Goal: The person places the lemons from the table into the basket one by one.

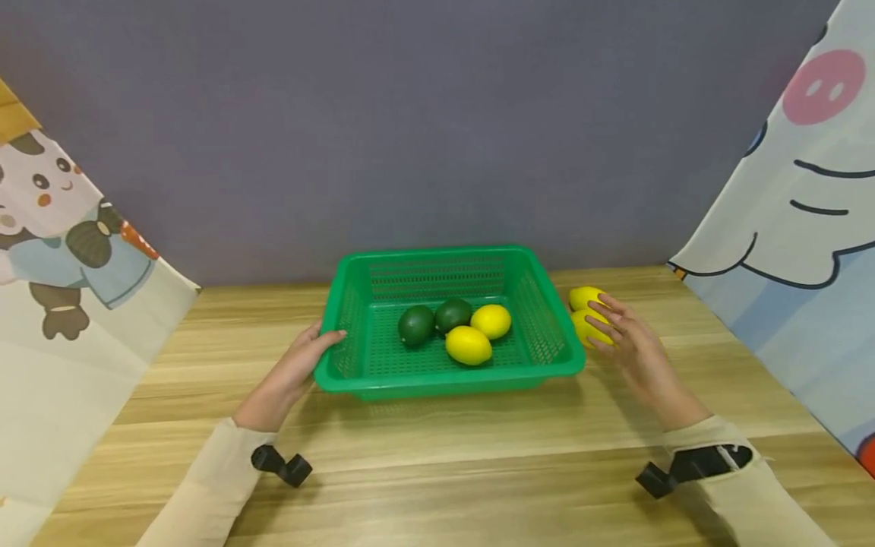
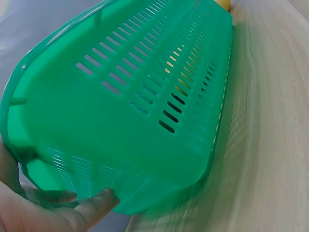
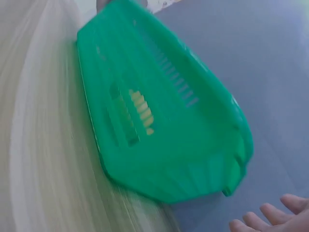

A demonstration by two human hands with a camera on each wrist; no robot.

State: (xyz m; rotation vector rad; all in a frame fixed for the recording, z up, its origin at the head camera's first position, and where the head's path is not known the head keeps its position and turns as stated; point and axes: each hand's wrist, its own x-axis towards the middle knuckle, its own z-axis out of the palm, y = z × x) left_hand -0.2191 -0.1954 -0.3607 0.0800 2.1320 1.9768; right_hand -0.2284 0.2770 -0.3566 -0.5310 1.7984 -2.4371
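Note:
A green plastic basket (image 1: 451, 385) stands on the wooden table with two dark green avocado-like fruits (image 1: 416, 325) and two yellow lemons (image 1: 468, 346) inside. My left hand (image 1: 295, 370) grips its left rim, thumb over the top and fingers against the outer wall, as the left wrist view also shows. Two more lemons (image 1: 585, 297) lie just right of the basket, partly covered by the fingers of my right hand (image 1: 639, 353). Those fingers are spread and lightly bent. In the right wrist view, their tips (image 3: 270, 212) appear apart from the basket's end.
The wooden table (image 1: 437, 471) runs up to a grey back wall (image 1: 437, 129). Cloth panels with cartoon figures border it on the left (image 1: 75, 251) and right (image 1: 807, 220). A black wrist mount (image 1: 282, 465) sits on each sleeve.

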